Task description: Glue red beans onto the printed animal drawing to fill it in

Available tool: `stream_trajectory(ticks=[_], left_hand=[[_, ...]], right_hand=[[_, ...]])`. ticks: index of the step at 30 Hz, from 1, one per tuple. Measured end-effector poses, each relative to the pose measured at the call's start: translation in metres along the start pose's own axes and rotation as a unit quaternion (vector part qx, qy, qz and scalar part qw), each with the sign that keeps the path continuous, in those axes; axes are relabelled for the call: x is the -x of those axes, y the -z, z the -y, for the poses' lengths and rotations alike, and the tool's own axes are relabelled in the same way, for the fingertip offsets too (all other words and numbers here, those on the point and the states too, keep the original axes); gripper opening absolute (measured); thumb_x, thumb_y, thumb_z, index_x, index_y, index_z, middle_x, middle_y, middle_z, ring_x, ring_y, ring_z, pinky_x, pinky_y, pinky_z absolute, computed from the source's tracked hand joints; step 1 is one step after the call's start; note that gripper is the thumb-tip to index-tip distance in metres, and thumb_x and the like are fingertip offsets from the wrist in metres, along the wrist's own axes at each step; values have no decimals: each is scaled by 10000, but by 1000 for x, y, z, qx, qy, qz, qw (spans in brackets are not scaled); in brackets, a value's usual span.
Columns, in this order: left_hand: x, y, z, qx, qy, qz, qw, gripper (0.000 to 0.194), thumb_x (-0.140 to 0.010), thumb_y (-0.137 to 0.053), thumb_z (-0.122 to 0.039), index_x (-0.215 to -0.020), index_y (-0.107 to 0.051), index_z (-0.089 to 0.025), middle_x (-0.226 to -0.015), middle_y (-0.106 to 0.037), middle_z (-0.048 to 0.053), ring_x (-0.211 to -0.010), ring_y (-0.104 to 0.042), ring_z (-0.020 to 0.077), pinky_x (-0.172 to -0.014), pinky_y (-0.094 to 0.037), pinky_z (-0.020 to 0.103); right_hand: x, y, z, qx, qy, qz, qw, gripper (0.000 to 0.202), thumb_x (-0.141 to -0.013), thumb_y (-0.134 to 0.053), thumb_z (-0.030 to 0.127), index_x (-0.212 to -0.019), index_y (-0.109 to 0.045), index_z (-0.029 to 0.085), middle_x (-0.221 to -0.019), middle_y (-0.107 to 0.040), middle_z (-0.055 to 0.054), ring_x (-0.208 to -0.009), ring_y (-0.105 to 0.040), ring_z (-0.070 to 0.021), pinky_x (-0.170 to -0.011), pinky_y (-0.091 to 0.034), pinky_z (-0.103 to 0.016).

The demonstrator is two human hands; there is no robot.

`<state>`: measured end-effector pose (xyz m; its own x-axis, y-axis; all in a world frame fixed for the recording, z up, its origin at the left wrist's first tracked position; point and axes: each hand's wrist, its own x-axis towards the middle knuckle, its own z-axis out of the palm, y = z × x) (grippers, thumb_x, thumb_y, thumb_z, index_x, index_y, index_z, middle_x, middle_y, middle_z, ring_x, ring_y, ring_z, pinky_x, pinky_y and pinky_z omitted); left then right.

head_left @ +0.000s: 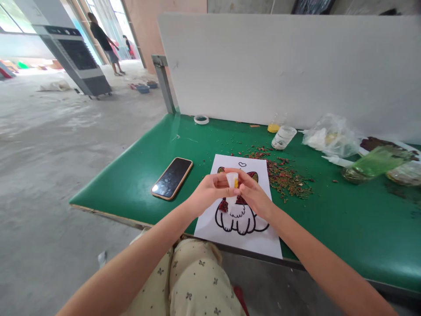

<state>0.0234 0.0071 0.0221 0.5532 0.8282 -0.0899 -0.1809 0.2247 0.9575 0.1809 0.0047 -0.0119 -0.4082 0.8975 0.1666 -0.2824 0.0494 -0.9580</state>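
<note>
Over the drawing, a small white glue tube [232, 179] with a yellow mark is held between my two hands. My left hand [210, 189] is closed on it from the left, thumb in front. From the right, the fingers and thumb of my right hand [255, 193] close round the same tube. Beneath lies a white sheet [210, 226] with a black-outlined, fox-like animal [241, 221] and a small heart. Dark red and green grains fill parts of its ears and head; my hands hide much of the face.
Loose red and green grains [287, 177] are scattered right of the sheet on the green tabletop [131, 175]. A phone [173, 177] lies left. Behind are a tape roll [201, 119], a clear cup [283, 137] and plastic bags [332, 136]. A white board [279, 66] stands along the back.
</note>
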Motion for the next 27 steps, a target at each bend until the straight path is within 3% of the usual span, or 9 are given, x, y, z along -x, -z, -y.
stream_trajectory(ticks=[6, 10, 16, 27], left_hand=[[-2, 2, 1, 5, -28, -36, 999, 359, -594, -800, -211, -916, -676, -116, -836, -694, 52, -774, -636, 152, -750, -486, 273], [-4, 1, 6, -15, -27, -55, 998, 306, -586, -795, -223, -852, -689, -115, -814, -699, 54, -749, -640, 164, -719, -491, 278], [-6, -3, 10, -41, -17, -61, 997, 313, -613, -766, -239, -892, -702, -114, -812, -700, 54, -753, -636, 171, -699, -492, 273], [-5, 1, 21, -71, -9, -48, 996, 242, -663, -684, -206, -884, -712, -110, -769, -680, 30, -722, -605, 149, -677, -457, 248]], right_hand=[[2, -4, -3, -25, -19, 35, 999, 628, -712, -637, 580, -1242, -504, 269, -1196, -563, -66, -1151, -496, -241, -958, -404, -408], [4, -6, -4, 10, -18, 6, 1000, 703, -651, -733, 490, -1269, -459, 299, -1195, -549, -48, -1119, -506, -225, -934, -428, -388], [9, -12, -3, 35, -23, -69, 997, 415, -714, -705, 357, -1092, -551, 281, -990, -598, -10, -948, -559, -185, -833, -465, -341], [12, -13, -8, 36, -40, -95, 994, 385, -682, -729, 314, -1028, -567, 265, -936, -599, -3, -872, -564, -173, -731, -478, -308]])
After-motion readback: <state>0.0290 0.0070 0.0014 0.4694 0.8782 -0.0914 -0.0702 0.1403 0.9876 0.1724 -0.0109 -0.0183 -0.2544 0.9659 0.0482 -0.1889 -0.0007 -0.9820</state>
